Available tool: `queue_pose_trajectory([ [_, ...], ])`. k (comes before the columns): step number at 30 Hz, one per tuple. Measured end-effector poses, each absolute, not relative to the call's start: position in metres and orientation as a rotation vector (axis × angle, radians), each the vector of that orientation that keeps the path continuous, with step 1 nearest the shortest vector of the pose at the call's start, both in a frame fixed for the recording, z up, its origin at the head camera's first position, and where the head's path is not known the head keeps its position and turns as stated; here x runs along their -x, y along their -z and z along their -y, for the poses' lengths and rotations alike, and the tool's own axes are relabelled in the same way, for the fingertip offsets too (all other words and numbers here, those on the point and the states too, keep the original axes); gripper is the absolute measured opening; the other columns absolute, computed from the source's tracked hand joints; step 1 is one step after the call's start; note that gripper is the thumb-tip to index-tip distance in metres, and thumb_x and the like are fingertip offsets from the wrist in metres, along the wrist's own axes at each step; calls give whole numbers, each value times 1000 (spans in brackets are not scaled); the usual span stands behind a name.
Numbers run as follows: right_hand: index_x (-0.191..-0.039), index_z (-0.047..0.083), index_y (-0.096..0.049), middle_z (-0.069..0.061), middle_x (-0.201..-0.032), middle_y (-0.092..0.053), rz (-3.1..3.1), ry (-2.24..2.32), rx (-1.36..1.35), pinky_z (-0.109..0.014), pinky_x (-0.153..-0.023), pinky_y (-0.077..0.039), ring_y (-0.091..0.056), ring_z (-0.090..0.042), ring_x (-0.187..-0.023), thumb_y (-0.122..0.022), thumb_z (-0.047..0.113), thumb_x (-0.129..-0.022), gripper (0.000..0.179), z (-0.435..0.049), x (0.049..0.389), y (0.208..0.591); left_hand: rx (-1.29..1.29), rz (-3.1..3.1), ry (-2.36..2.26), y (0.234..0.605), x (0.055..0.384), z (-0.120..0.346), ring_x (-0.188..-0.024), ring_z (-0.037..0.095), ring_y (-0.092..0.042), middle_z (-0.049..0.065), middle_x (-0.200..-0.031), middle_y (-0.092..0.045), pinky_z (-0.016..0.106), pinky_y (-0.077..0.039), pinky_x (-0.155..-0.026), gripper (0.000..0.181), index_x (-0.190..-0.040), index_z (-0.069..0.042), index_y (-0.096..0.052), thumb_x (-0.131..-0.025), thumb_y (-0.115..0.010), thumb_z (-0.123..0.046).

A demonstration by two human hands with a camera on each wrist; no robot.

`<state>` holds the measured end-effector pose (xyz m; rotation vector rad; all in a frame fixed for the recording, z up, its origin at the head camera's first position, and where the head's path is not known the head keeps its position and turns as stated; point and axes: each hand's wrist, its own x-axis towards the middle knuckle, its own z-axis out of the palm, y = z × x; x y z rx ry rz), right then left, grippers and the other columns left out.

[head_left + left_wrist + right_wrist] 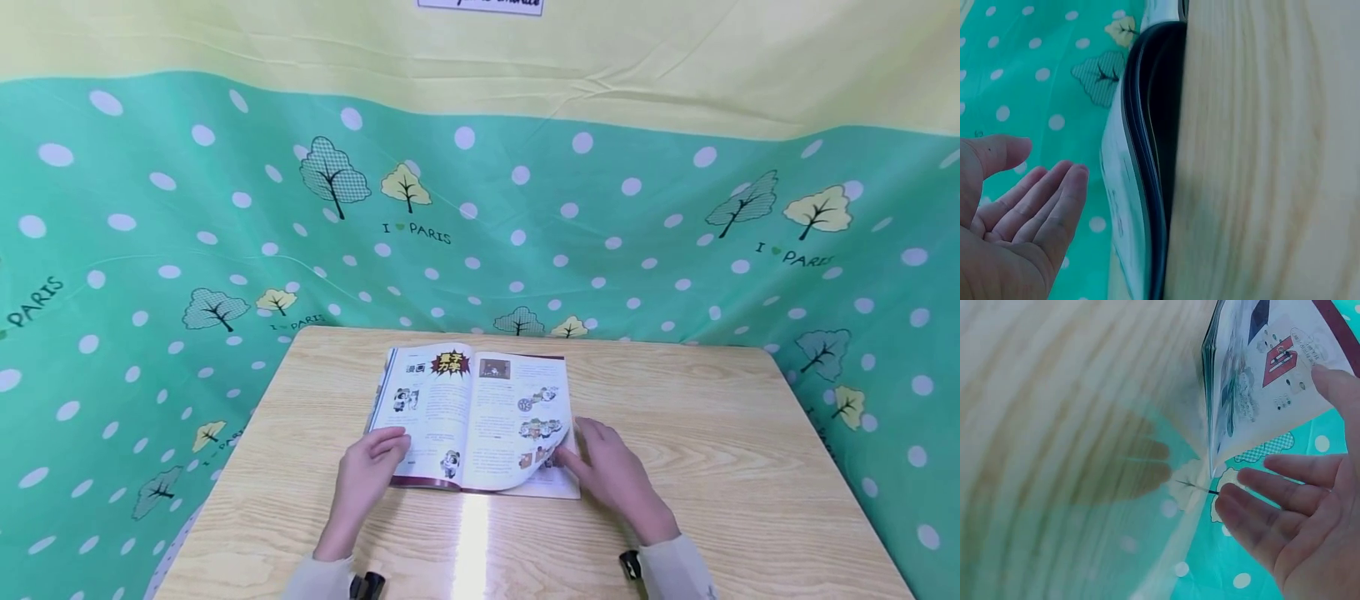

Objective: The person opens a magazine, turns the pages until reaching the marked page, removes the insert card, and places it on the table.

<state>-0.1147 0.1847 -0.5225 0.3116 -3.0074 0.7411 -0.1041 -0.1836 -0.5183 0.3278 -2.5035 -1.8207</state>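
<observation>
An open magazine with text and cartoon drawings lies on the wooden table. At the lower left edge of its left page is my left hand; in the left wrist view this hand has loosely extended fingers and nothing between them. My right hand is at the lower right corner, where the right-hand page curls up over the page beneath. In the right wrist view, the thumb of this hand is against the printed page, and its other fingers are extended, apart from the paper.
The light wooden table spreads out on both sides of the magazine. A green and yellow cloth with dots and trees hangs behind and beside it. Dark wrist straps show near the sleeves.
</observation>
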Motion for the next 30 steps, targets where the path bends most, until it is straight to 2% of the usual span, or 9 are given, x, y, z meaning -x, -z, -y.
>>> queue_pose_trajectory([
  [5, -140, -1, -53, -24, -138, -55, 3035, -752, -308, -60, -106, -44, -50, -42, -129, -57, 55, -98, 70, -178, 116, 522, -147, 2473, 1857, 513, 112, 166, -99, 26, -70, 13, -107, -73, 27, -60, -87, 34, -118, 1, -69, -93, -74, -21],
  [15, -151, 10, -44, -18, -142, -53, 2982, -766, -461, -56, -105, -47, -50, -37, -130, -57, 54, -99, 69, -158, 119, 519, 71, 2432, 1986, 505, 117, 138, -95, 23, -71, 11, -105, -73, 26, -60, -84, 36, -118, 3, -69, -92, -75, -22],
  [19, -154, 11, -39, -16, -144, -52, 2964, -756, -536, -52, -106, -48, -50, -34, -131, -58, 51, -99, 71, -150, 120, 518, 110, 2442, 2039, 502, 117, 129, -96, 27, -71, 12, -105, -73, 26, -61, -82, 37, -118, 2, -69, -92, -75, -23],
  [25, -158, 14, -32, -13, -148, -48, 3003, -779, -624, -46, -110, -44, -46, -29, -136, -60, 43, -100, 70, -135, 119, 515, 142, 2421, 2176, 501, 115, 120, -98, 39, -70, 16, -106, -72, 29, -62, -81, 44, -121, 8, -64, -93, -74, -24],
  [30, -158, 16, -32, -9, -154, -42, 3018, -757, -682, -44, -113, -42, -42, -27, -139, -59, 39, -101, 66, -126, 118, 515, 149, 2411, 2245, 500, 113, 115, -97, 37, -71, 18, -107, -72, 32, -62, -82, 47, -123, 9, -63, -93, -74, -26],
])
